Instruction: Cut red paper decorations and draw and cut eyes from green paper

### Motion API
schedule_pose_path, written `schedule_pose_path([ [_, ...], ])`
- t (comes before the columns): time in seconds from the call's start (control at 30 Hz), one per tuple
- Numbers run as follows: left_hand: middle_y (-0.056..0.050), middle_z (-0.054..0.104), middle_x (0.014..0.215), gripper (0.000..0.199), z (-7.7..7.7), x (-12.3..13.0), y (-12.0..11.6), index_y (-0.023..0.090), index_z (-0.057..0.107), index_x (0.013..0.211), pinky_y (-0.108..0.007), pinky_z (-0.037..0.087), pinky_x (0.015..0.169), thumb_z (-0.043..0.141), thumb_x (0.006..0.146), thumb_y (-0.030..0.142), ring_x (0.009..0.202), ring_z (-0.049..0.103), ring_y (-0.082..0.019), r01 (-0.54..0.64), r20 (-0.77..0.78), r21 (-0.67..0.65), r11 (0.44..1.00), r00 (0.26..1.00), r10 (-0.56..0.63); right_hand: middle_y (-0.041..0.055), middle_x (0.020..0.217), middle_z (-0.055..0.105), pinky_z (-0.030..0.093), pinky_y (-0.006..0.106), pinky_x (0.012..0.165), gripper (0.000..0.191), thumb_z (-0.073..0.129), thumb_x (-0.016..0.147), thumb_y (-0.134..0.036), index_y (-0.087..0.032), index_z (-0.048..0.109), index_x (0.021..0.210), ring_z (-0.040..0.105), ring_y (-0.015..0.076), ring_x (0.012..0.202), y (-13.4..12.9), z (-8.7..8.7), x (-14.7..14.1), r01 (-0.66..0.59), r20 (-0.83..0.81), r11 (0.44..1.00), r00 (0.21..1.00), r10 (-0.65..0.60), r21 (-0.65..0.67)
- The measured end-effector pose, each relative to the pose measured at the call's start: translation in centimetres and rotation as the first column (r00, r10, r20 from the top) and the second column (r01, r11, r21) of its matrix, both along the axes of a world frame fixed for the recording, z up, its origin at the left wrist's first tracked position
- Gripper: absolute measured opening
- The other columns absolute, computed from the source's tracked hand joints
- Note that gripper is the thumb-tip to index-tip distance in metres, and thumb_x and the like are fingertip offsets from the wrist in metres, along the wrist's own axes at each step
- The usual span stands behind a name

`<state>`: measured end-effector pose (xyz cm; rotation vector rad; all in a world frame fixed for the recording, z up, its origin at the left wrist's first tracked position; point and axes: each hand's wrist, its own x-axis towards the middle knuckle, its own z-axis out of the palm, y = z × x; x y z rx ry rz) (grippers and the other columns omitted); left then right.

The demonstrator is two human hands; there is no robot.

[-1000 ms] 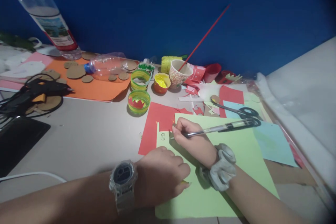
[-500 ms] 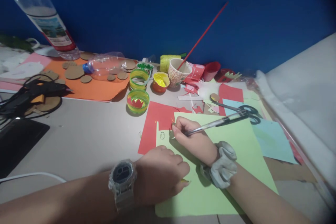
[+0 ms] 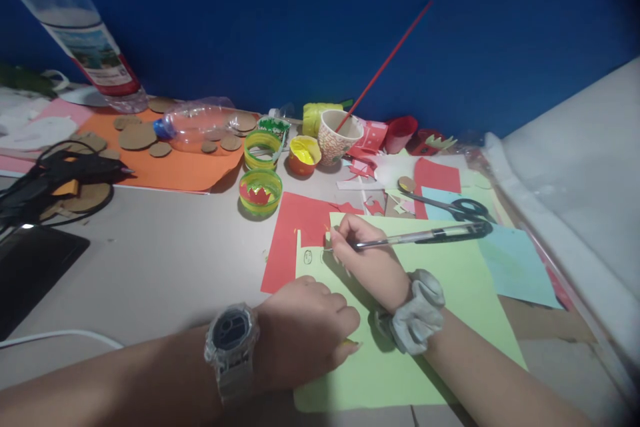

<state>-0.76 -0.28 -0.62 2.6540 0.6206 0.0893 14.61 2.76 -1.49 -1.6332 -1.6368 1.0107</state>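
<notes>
My right hand [image 3: 373, 257] is closed round a clear pen with a black grip [image 3: 425, 235], its tip low over a light green sheet of paper [image 3: 400, 373]. Beside the tip is a small oval outline, partly hidden by my fingers; left of it, a drawn round face [image 3: 308, 257] shows on the green paper. My left hand [image 3: 310, 327], fingers curled, rests on the lower left of that sheet. A yellow sliver peeks out by its thumb, too covered to name. Red paper [image 3: 283, 240] lies under the green sheet's upper left corner.
Scissors [image 3: 450, 203] lie behind the pen on light blue paper [image 3: 520, 267]. Along the blue wall stand a patterned cup [image 3: 340, 140] with a red stick, small paint pots [image 3: 304, 157] and a tall bottle [image 3: 95, 60]. A black glue gun [image 3: 65, 173] is at left.
The pen has tipped lower and its back end has swung right. More of the second oval outline shows beside the face. My left hand stays on the paper.
</notes>
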Motion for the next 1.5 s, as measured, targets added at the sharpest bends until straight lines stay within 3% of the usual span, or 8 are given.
schedule_pose_path([
  [0.73, -0.001, 0.060, 0.072, 0.023, 0.04, 0.01, 0.08, 0.018, 0.052, 0.074, -0.032, 0.041, 0.062, 0.053, 0.086, 0.037, 0.066, 0.056, -0.019, -0.005, 0.007, 0.010, 1.000, 1.000, 0.005, -0.0067, 0.055, 0.036, 0.032, 0.023, 0.049, 0.025, 0.045, 0.085, -0.023, -0.021, 0.033, 0.064, 0.035, 0.0098, 0.051, -0.02, 0.26, 0.26, -0.088, 0.116, 0.994, 0.990, 0.080, 0.060],
  [1.5, 0.000, 0.061, 0.074, 0.022, 0.02, -0.06, 0.10, 0.018, 0.053, 0.075, -0.033, 0.042, 0.064, 0.053, 0.086, 0.037, 0.067, 0.056, -0.018, -0.012, 0.025, -0.018, 1.000, 1.000, 0.013, -0.0061, 0.054, 0.036, 0.031, 0.023, 0.049, 0.026, 0.047, 0.084, -0.024, -0.021, 0.033, 0.061, 0.034, 0.0095, 0.050, -0.11, 0.36, 0.30, -0.149, 0.103, 0.987, 0.985, 0.141, 0.066],
])
